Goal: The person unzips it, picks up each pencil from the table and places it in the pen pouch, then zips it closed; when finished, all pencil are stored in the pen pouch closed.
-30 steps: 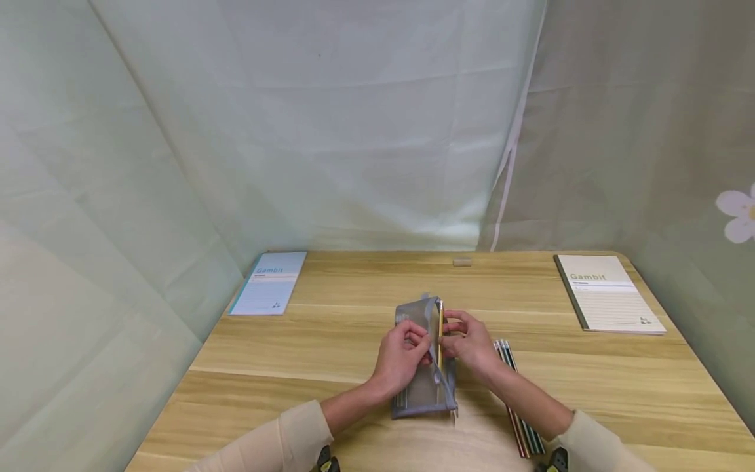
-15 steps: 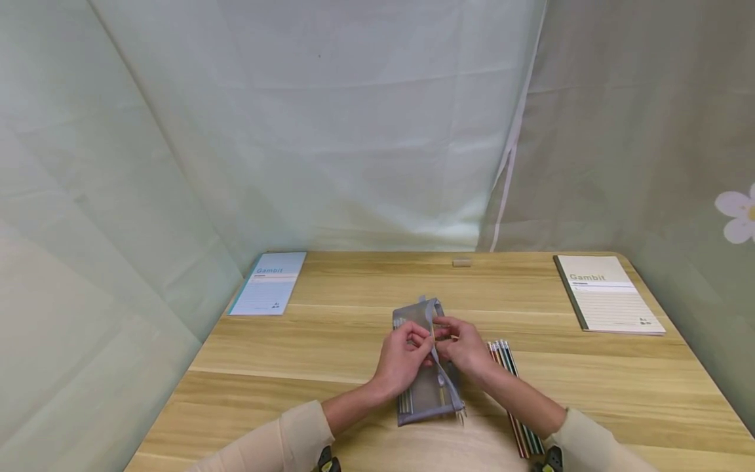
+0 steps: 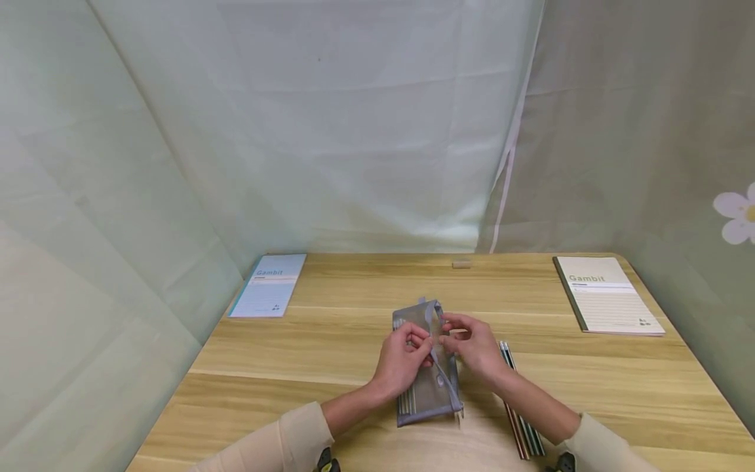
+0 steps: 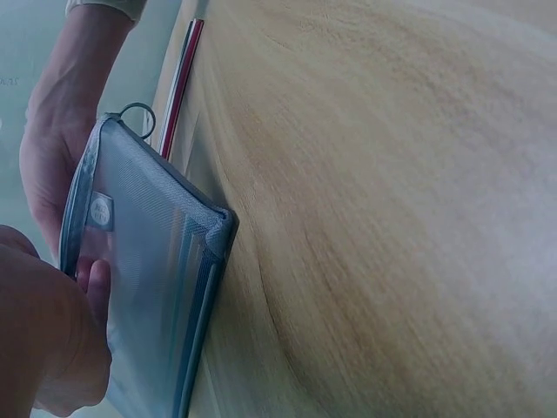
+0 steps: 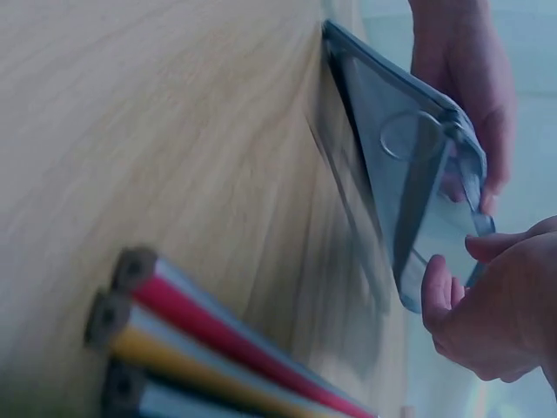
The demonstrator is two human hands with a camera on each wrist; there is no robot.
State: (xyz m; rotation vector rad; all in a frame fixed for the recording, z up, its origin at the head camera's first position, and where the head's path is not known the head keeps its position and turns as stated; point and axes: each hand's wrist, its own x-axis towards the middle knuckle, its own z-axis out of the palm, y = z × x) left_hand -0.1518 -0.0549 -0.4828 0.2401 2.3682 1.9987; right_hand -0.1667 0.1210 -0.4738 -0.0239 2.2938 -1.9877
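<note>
A grey translucent mesh pencil case (image 3: 432, 393) stands tilted on the wooden table, its zipped top parted. My left hand (image 3: 401, 360) pinches the left rim of the opening between thumb and fingers. Through the mesh I see several pencils along the case's left side. My right hand (image 3: 476, 346) is at the right side of the opening, thumb and fingertips apart and close to the rim; I see no pencil between them. In the right wrist view a ring (image 5: 411, 135) hangs from the case's end. More striped pencils (image 3: 522, 429) lie together under my right forearm.
A blue-edged notebook (image 3: 268, 286) lies at the back left, a dark-spined notebook (image 3: 610, 295) at the back right. A small eraser-like block (image 3: 462, 265) sits near the table's (image 3: 354, 282) back edge. Fabric curtains stand behind and beside the table.
My right hand slid a yellow pencil into the case opening, then drew back slightly to the right without it. The left hand keeps its pinch on the rim; the case shifted slightly.
</note>
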